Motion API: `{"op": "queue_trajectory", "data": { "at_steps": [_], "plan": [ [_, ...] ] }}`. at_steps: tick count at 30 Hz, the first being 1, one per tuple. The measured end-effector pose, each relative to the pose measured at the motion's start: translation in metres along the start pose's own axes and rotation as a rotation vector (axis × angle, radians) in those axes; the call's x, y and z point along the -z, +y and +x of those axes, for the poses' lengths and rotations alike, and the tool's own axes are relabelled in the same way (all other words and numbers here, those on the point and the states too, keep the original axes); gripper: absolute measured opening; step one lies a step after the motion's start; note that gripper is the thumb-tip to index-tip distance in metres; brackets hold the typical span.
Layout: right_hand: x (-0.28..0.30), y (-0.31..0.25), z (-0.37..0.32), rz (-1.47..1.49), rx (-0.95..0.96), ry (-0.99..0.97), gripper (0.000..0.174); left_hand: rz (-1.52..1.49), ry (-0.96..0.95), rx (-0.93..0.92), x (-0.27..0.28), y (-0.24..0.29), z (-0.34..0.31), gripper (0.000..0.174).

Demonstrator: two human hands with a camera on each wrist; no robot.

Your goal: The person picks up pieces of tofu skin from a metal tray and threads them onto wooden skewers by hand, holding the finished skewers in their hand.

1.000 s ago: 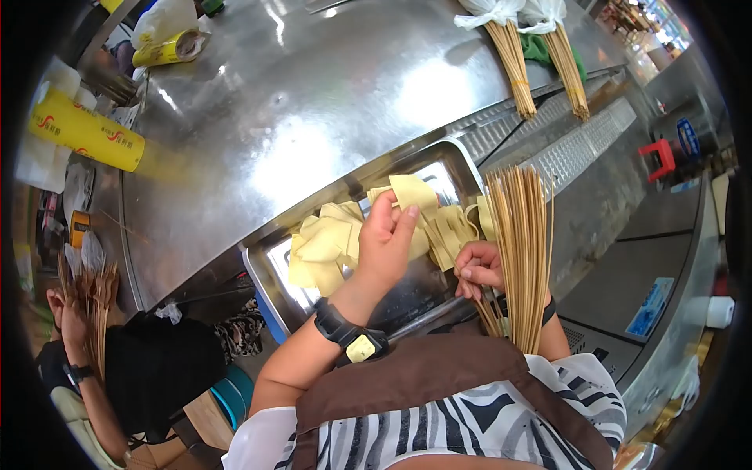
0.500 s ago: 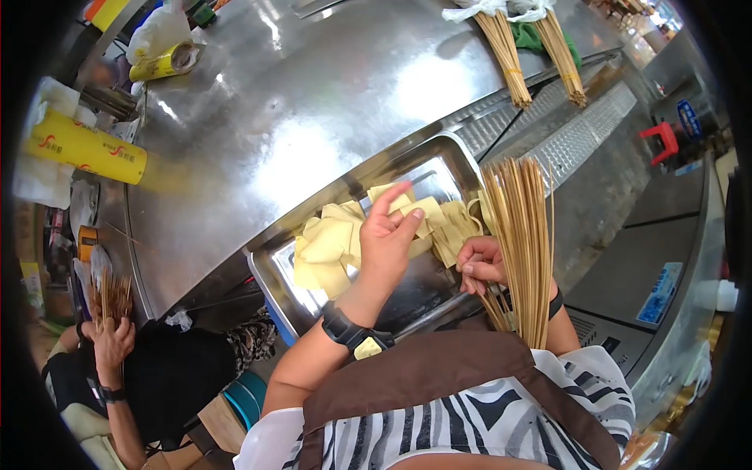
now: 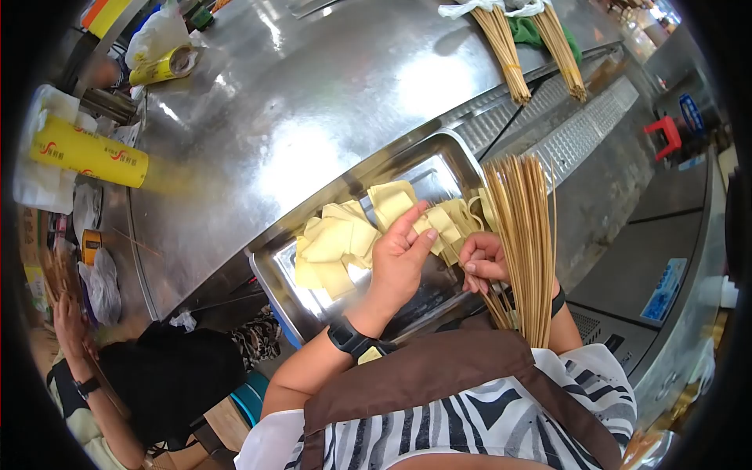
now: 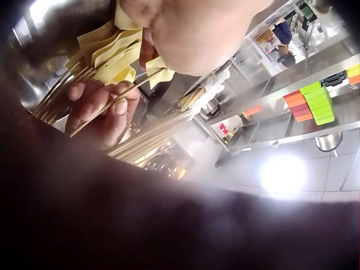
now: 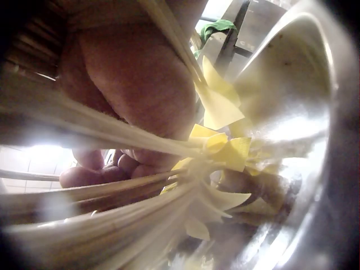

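In the head view the left hand pinches a small folded yellow sheet between thumb and fingers, above the metal tray. The right hand is just right of it, fingers curled round a thin stick. The left wrist view has this stick pinched by the right hand, its tip at the yellow piece under the left hand. A large stick bundle stands against the right forearm. Several yellow pieces are bunched on sticks beside the right hand.
Loose yellow sheets lie in the tray's left part, a small stack at its middle. A metal table lies beyond. Bagged stick bundles are at the far right, a yellow roll at left. Another person's hand holds sticks at lower left.
The left hand has come down and right, closer to the right hand; its raised sheet is now a smaller folded piece. The right hand has barely moved. The other person's hands and sticks have shifted.
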State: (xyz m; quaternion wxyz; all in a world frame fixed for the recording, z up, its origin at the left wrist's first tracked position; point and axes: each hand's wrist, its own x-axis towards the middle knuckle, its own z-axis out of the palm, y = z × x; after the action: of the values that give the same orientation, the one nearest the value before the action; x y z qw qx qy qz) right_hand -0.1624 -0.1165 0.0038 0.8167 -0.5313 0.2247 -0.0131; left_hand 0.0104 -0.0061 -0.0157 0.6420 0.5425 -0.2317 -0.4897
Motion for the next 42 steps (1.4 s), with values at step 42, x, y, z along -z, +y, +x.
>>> {"op": "queue_trajectory", "data": {
  "at_steps": [42],
  "plan": [
    [0.001, -0.002, 0.008, 0.052, 0.059, 0.011, 0.021, -0.257, -0.151, 0.153, -0.007, 0.011, -0.009, 0.041]
  ]
}}
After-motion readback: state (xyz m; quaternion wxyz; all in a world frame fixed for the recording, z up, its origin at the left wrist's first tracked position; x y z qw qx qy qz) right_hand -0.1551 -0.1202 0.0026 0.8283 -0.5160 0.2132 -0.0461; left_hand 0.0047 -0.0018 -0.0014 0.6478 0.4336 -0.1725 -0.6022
